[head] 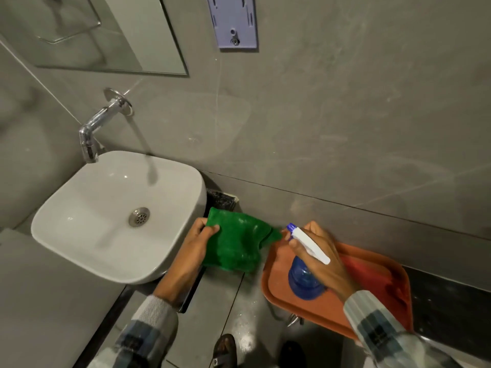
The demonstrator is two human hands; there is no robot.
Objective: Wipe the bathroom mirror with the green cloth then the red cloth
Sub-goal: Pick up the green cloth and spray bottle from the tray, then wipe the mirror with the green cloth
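Note:
My left hand (198,241) grips the green cloth (236,243) by its left edge and holds it up beside the basin. My right hand (318,251) is closed around a blue spray bottle (304,280) with a white trigger head, its blue nozzle pointing at the cloth from a few centimetres away. The bottle hangs over an orange tray (305,312). A red cloth (372,277) lies in the tray, partly hidden behind my right hand. The mirror (106,35) hangs on the wall at the upper left, only its lower part in view.
A white basin (93,235) sits at the left under a chrome tap (98,126). A purple wall bracket (235,21) is mounted right of the mirror. The tray rests on a dark counter (449,290). My feet (225,350) stand on grey floor tiles.

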